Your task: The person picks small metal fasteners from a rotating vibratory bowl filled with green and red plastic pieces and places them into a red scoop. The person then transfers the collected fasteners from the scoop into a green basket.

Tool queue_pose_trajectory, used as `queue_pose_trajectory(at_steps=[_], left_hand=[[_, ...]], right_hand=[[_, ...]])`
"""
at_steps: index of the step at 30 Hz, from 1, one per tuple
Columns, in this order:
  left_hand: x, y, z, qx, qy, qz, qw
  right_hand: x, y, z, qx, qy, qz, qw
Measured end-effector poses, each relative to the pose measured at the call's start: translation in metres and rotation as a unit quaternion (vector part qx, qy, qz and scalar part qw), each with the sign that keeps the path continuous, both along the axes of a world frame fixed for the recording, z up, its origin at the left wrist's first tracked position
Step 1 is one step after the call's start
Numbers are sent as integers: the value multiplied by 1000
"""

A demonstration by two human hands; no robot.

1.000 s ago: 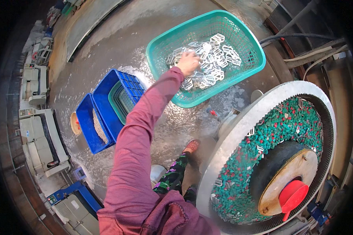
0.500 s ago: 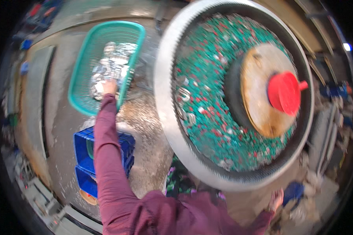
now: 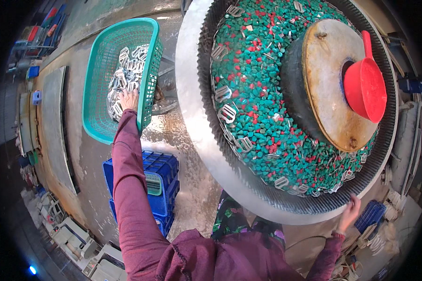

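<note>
Head view: our right hand (image 3: 348,215) hangs beside the round, grey metal bowl (image 3: 188,89), fingers loosely extended, contact unclear. Farther off, our left hand (image 3: 129,100) spreads its fingers over silvery, slotted metal buckles (image 3: 120,76) in the green plastic mesh basket (image 3: 94,100); gathering loosely should limit tangling.

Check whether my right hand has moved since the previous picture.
Yes: your right hand has moved up, closer to the round bowl's rim.

Buckles (image 3: 123,74) in the basket (image 3: 150,86), left of the tub (image 3: 188,84)
</note>
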State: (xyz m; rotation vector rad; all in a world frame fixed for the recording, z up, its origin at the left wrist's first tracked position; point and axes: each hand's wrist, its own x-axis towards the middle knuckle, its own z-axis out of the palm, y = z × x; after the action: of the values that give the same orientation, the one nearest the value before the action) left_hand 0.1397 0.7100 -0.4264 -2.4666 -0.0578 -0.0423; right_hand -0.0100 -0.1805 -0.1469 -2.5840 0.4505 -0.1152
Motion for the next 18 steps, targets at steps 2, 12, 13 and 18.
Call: queue_pose_trajectory(at_steps=[2,12,13,18], left_hand=[[6,-8,3,-3,7,1,1000],[-1,-24,58,-90,70,39,993],[-3,-28,70,-126,53,61,989],[-8,-73,133,-352,-168,197,900]], right_hand=[[62,97,-12,-71,-25,216,973],[212,402,-118,-146,75,599,784],[217,404,-121,-174,77,613,767],[170,382,-143,-169,45,595,784]])
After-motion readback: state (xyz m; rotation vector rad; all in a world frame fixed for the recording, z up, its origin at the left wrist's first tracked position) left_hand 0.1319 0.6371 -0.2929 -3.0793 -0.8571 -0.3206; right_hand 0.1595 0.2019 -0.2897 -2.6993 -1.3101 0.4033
